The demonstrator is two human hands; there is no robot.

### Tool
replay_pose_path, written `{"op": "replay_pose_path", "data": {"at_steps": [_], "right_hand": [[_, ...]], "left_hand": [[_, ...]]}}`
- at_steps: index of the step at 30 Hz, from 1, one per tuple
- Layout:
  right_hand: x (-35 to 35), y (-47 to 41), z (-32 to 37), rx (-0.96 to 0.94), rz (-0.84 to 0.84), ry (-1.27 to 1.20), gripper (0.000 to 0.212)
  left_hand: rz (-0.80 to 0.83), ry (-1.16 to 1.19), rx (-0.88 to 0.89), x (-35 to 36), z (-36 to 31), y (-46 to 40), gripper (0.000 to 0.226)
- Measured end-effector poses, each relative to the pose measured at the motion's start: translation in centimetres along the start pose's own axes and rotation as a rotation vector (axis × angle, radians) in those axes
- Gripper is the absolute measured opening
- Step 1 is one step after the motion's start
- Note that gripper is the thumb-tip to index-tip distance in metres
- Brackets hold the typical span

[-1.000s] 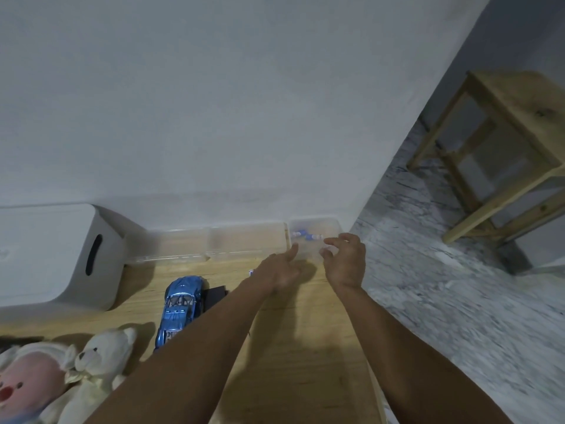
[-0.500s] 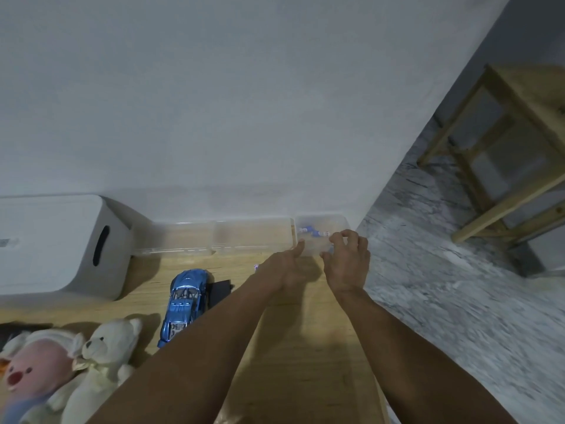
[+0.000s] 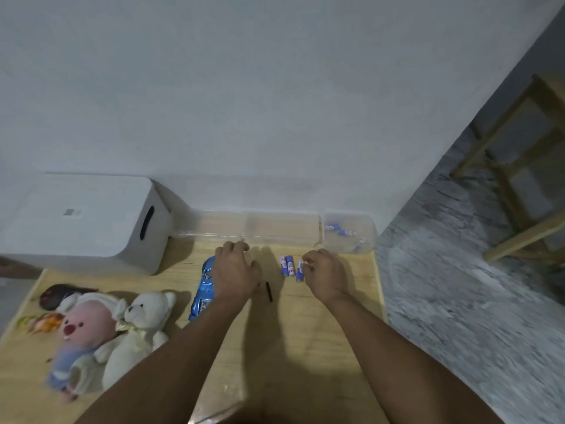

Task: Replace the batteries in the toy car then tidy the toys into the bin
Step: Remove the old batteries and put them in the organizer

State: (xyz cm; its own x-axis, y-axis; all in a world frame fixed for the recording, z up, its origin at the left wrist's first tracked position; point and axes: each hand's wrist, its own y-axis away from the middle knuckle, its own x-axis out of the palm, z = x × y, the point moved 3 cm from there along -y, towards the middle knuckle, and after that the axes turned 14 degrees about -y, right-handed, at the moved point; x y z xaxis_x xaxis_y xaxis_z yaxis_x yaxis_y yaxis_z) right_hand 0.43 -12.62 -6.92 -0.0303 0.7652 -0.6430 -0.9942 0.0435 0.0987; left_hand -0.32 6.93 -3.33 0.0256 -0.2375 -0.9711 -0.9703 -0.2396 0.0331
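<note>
Grip, right hand: curled fingers pinch 1 blue battery at centre frame, its lower end pointing down toward the wooden table; I read this as a firm hold.
Grip, left hand: knuckles up, fingers bent over the right flank of the toy car; from my feed I cannot tell whether they clasp it or only rest there.
Toy car: blue, lying lengthwise just left of centre, partly hidden under my left hand.
Loose batteries: 2 blue cells side by side on the table, between the 2 hands and just left of the pinched one.
Battery box: clear plastic, at the table's far right corner against the wall, with several more blue cells inside.
Clear tray: long and see-through, along the wall left of the battery box.
Small black piece: a thin dark strip on the table below the gap between the hands; what it is I cannot tell.
Bin: white, with a slot handle, at middle left against the wall.
Plush toys: a white teddy bear and a pink-faced doll lie at lower left, touching each other, with small coloured items at the far left edge, too blurred to name.
Background: wooden stool on grey floor, at right.
</note>
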Motion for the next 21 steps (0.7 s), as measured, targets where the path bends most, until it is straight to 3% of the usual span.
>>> {"op": "replay_pose_path", "data": {"at_steps": [3, 7, 9, 15, 21], "right_hand": [[0.9, -0.4, 0.8, 0.093, 0.041, 0.047, 0.031], [1.8, -0.6, 1.0, 0.191, 0.051, 0.092, 0.037], [2.0, -0.5, 1.1, 0.211, 0.043, 0.113, 0.036], [1.8, -0.7, 1.6, 0.269, 0.002, 0.139, 0.03], [1.3, -0.7, 2.1, 0.329, 0.029, 0.156, 0.023]], "left_hand": [[0.012, -0.109, -0.127, -0.7, 2.7, 0.6, 0.049], [0.193, -0.163, -0.234, -0.4, 5.1, 1.5, 0.082], [0.246, -0.14, -0.259, 0.0, 5.8, 2.0, 0.089], [0.234, -0.019, -0.264, 0.3, 6.9, 3.0, 0.069], [0.181, 0.206, -0.316, -1.0, 7.7, 2.8, 0.072]]}}
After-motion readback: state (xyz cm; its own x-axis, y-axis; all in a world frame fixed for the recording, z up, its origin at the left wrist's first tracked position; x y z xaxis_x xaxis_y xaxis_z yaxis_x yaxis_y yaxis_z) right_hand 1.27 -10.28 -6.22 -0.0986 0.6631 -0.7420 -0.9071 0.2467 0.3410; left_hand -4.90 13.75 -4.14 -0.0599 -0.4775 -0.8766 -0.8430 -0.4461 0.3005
